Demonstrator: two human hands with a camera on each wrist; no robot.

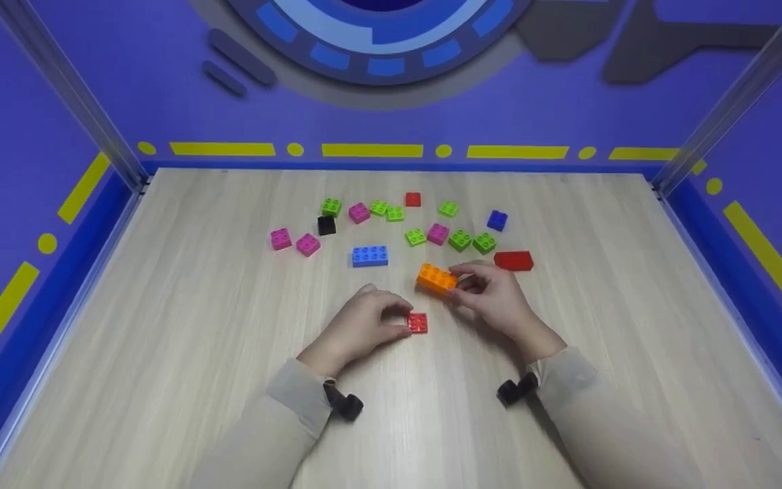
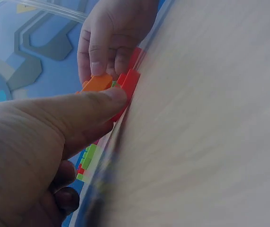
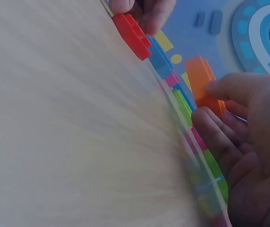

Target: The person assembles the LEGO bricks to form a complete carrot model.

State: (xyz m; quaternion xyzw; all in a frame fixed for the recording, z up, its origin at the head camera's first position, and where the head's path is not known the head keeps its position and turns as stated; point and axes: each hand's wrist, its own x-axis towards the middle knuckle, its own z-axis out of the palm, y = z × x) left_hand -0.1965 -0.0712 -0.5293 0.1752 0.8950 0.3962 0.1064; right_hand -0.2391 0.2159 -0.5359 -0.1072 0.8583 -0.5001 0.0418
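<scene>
A small red toy brick [image 1: 418, 323] with studs on top sits on the table, and my left hand [image 1: 365, 322] pinches its left side between thumb and fingers. In the left wrist view that red brick [image 2: 131, 85] rests on the tabletop under my thumb. My right hand [image 1: 493, 295] grips a longer orange brick [image 1: 436, 278] by its right end, studs up. The right wrist view shows the orange brick [image 3: 202, 85] tilted and held above the table, apart from the red brick [image 3: 131, 35].
Beyond my hands lie a blue eight-stud brick [image 1: 370, 256], a red brick [image 1: 514, 261] on its side and a black brick [image 1: 326, 225]. Several green bricks [image 1: 460, 239] and pink bricks [image 1: 308, 244] are scattered on the wooden table [image 1: 180, 305]. Blue walls [image 1: 391, 122] enclose the back and sides.
</scene>
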